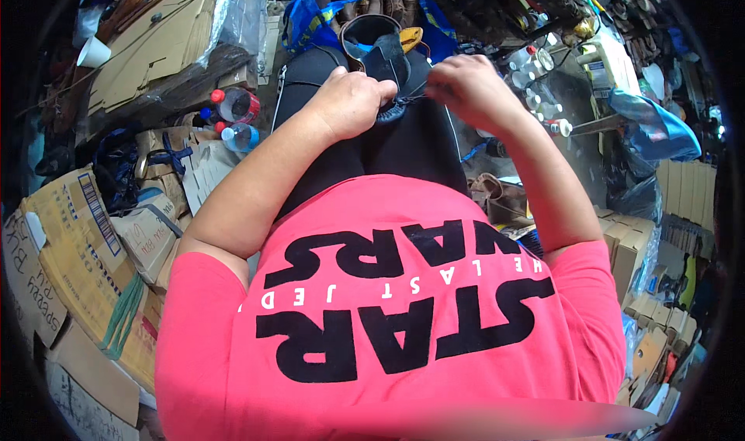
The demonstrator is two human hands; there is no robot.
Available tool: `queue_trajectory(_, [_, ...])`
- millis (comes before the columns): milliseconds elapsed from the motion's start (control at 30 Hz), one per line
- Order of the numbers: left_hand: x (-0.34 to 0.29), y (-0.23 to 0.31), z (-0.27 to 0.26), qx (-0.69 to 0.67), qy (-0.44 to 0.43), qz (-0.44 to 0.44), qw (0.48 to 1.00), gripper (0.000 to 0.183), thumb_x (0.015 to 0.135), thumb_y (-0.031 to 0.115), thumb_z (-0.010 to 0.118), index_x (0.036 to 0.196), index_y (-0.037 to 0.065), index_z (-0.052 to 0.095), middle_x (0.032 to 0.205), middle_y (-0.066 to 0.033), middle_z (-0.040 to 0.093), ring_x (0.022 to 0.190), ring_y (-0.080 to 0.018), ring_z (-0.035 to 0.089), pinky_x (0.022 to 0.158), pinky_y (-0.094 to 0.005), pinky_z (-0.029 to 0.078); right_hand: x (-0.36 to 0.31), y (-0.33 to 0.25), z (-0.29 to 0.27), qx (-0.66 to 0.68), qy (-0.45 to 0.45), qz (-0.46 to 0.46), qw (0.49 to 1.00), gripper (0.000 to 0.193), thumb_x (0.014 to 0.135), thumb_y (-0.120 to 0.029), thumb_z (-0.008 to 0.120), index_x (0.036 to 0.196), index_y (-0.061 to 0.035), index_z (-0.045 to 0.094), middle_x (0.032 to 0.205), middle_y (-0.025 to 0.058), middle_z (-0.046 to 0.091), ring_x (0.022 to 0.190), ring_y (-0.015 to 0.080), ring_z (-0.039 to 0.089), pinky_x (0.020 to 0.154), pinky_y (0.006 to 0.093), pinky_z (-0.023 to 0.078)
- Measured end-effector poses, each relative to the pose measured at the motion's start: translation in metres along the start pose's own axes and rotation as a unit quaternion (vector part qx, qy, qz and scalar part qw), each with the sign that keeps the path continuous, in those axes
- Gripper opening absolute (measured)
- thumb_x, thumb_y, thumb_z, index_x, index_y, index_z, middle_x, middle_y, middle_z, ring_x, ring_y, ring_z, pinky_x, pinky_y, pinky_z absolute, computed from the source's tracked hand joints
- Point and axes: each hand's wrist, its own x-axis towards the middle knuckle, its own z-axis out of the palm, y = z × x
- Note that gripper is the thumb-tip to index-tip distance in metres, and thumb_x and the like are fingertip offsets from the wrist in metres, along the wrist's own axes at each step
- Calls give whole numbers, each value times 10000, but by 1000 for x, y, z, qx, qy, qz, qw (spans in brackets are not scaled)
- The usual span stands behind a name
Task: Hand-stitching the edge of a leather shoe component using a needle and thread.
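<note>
A dark boot (394, 62) stands between my thighs, with its round, brown-rimmed opening facing up and a bluish lining inside. My left hand (355, 103) is closed, its thumb and fingers gripping the boot's near side. On the other side, my right hand (470, 90) is raised with its fingers drawn together. Thin dark strands, like laces or thread, run between the boot and the right fingertips. What those fingertips hold is too dark and small to make out. A dark bunched part (392, 115) of the boot shows just below the hands.
Past my knees, a blue bag (314, 14) holds several brown boots. Plastic bottles (239, 137) stand at the left, and more small bottles (535, 72) at the right. Cardboard boxes (93, 239) crowd the left side. A white cup (94, 53) lies on flat cardboard at the far left.
</note>
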Motion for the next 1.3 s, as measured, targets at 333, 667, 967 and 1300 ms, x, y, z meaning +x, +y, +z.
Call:
queue_trajectory(333, [-25,-9,-9,83,76,68,991,133,816,115,506,918,142,588,784,-39,625,845,-236,606,737,-406,404,-4,7,24,-44,-20,-82,995,44,826,-152,580,849,-128,551,738,45,609,817,255,601,820,376,400])
queue_trajectory(667, [-125,-63,-55,122,72,-100,985,136,803,60,530,923,100,581,801,-71,591,806,-247,581,729,-367,414,-89,82,20,-70,-15,122,990,32,832,-133,587,845,-111,569,745,73,614,784,278,596,798,380,412])
queue_trajectory(967, [-114,-48,-115,-581,275,69,763,150,903,144,606,958,7,631,888,-71,606,858,-154,527,854,-283,400,-43,77,-21,796,232,20,559,186,938,-238,566,993,-65,606,929,73,647,913,181,630,908,376,489])
queue_trajectory(1300, [-120,-30,-89,-56,43,-27,997,171,807,150,656,803,-11,599,747,-82,575,691,-192,572,627,-317,458,-76,44,-32,477,-140,207,842,198,830,-219,704,821,-42,615,766,-48,583,725,43,502,661,207,399])
